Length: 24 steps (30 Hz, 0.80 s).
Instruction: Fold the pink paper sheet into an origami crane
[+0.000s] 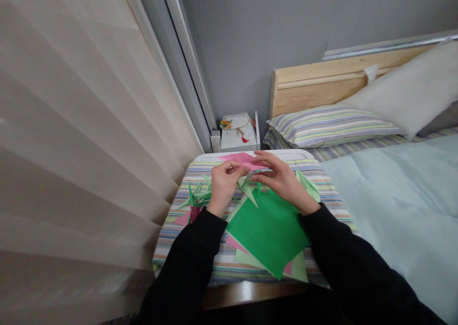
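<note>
A light green folded paper piece (pixel 246 187) with pointed ends hangs between my hands. My left hand (pixel 226 182) is closed, its thumb and fingertips pinching the top of this piece. From the right, my right hand (pixel 281 176) reaches to the same piece; its thumb and forefinger are near the top, its other fingers raised, and the exact contact is too small to tell. Beneath and in front lies a dark green square sheet (pixel 268 229) over pink and light green sheets. Behind my hands is a pink sheet (pixel 243 159).
Several green folded pieces (pixel 200 194) lie left of my left hand, beside a pink paper (pixel 182 219). The small table has a striped cloth (pixel 168 234). A curtain (pixel 89 148) stands left, a bed (pixel 390 186) right, and a white cabinet (pixel 232 141) behind.
</note>
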Available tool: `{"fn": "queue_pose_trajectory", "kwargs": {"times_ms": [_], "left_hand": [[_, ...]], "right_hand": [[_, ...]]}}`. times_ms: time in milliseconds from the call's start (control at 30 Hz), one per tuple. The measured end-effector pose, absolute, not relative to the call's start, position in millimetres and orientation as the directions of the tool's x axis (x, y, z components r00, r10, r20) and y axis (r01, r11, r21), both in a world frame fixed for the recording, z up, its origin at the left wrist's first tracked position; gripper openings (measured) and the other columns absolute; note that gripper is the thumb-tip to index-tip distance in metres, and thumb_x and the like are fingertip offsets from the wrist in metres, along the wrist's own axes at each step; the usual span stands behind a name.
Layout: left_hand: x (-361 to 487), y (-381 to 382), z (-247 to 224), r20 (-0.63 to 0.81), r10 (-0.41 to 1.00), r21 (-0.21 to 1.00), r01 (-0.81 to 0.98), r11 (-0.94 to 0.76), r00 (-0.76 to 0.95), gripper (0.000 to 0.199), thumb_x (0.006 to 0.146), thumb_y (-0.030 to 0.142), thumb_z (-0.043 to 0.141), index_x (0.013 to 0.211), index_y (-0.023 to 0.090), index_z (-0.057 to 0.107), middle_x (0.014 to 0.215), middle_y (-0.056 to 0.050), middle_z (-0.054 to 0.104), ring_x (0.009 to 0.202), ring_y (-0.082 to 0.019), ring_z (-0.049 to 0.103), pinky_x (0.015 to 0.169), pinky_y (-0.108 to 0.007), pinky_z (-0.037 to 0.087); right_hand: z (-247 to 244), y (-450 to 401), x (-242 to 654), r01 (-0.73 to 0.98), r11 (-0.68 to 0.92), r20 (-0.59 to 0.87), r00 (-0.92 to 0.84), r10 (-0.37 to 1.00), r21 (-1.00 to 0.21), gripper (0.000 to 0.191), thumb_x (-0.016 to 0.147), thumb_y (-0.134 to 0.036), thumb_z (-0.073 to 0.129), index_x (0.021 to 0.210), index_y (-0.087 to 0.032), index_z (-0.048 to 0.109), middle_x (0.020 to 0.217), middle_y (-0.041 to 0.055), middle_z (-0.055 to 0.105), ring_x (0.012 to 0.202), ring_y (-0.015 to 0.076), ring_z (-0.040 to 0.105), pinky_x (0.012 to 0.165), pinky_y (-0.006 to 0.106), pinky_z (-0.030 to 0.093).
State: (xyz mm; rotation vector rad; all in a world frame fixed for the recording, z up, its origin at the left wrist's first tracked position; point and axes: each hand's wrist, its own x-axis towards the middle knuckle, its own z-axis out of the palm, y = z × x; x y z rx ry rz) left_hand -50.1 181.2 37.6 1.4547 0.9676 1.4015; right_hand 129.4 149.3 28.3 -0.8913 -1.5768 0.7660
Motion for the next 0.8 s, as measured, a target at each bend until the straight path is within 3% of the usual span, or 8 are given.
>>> {"fn": "queue_pose_trajectory", "kwargs": {"times_ms": [167, 400, 633, 800], "left_hand": [[-49.2, 182.0, 35.3, 0.299, 0.945, 0.954, -0.042, -0.296, 0.131, 0.021, 0.066, 0.03, 0.09, 0.067, 0.015, 0.075, 0.063, -0.003, 0.074, 0.057, -0.016, 0.066, 0.059, -0.027, 0.053], [-47.3, 180.9, 37.8, 0.319, 0.927, 0.947, -0.104, -0.303, 0.197, 0.034, 0.058, 0.031, 0.096, 0.082, 0.016, 0.078, 0.085, -0.006, 0.08, 0.072, -0.018, 0.072, 0.07, -0.029, 0.059], [-50.0, 180.6, 40.3, 0.334, 0.927, 0.942, -0.1, -0.321, 0.168, 0.018, 0.069, 0.031, 0.089, 0.073, 0.016, 0.079, 0.072, -0.005, 0.077, 0.066, -0.017, 0.07, 0.066, -0.028, 0.057], [-49.6, 179.0, 43.8, 0.342, 0.924, 0.939, -0.089, -0.331, 0.17, 0.02, 0.07, 0.031, 0.088, 0.065, 0.017, 0.076, 0.063, -0.004, 0.074, 0.062, -0.017, 0.068, 0.061, -0.027, 0.054]], "right_hand": [[28.1, 151.0, 129.1, 0.178, 0.482, 0.463, -0.139, 0.875, -0.858, 0.028, 0.082, -0.024, 0.082, 0.11, -0.021, 0.078, 0.108, 0.0068, 0.082, 0.102, 0.025, 0.078, 0.092, 0.039, 0.062], [34.9, 147.8, 131.6, 0.212, 0.481, 0.484, -0.043, 0.874, -0.851, 0.022, 0.083, -0.029, 0.082, 0.103, -0.02, 0.083, 0.101, 0.0073, 0.085, 0.094, 0.0266, 0.08, 0.088, 0.039, 0.061], [37.1, 145.6, 130.4, 0.204, 0.481, 0.487, -0.026, 0.873, -0.853, 0.024, 0.076, -0.031, 0.088, 0.097, -0.021, 0.084, 0.096, 0.0057, 0.085, 0.09, 0.0259, 0.08, 0.084, 0.037, 0.062], [39.7, 143.7, 129.2, 0.211, 0.469, 0.477, -0.012, 0.879, -0.858, 0.015, 0.08, -0.033, 0.084, 0.087, -0.021, 0.084, 0.085, 0.0053, 0.084, 0.079, 0.0241, 0.079, 0.073, 0.034, 0.06]]}}
